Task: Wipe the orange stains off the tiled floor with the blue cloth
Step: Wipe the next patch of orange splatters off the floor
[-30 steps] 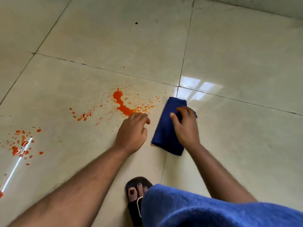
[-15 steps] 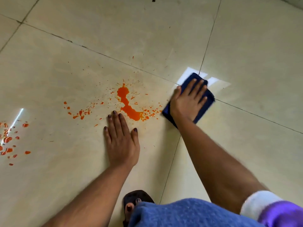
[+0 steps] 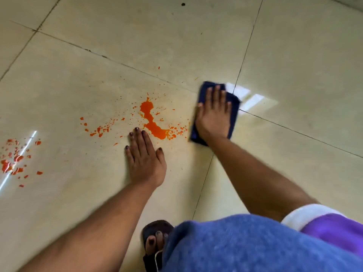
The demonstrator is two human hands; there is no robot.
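A large orange stain (image 3: 152, 122) with fine splatter around it lies on the cream tiled floor (image 3: 78, 85). A second patch of orange stains (image 3: 14, 160) sits at the far left. My right hand (image 3: 214, 114) presses flat, fingers straight, on the folded blue cloth (image 3: 233, 112) just right of the large stain. My left hand (image 3: 145, 158) rests flat on the floor, its fingertips at the near edge of the large stain.
Dark grout lines (image 3: 121, 63) cross the tiles. My foot in a dark sandal (image 3: 155, 242) stands at the bottom centre beside blue clothing (image 3: 235, 246). A small black speck (image 3: 183, 4) lies at the top. Window glare (image 3: 253, 99) shines right of the cloth.
My right hand went from gripping the cloth to pressing flat on it and slid it closer to the large stain. My left hand uncurled and now lies flat on the floor.
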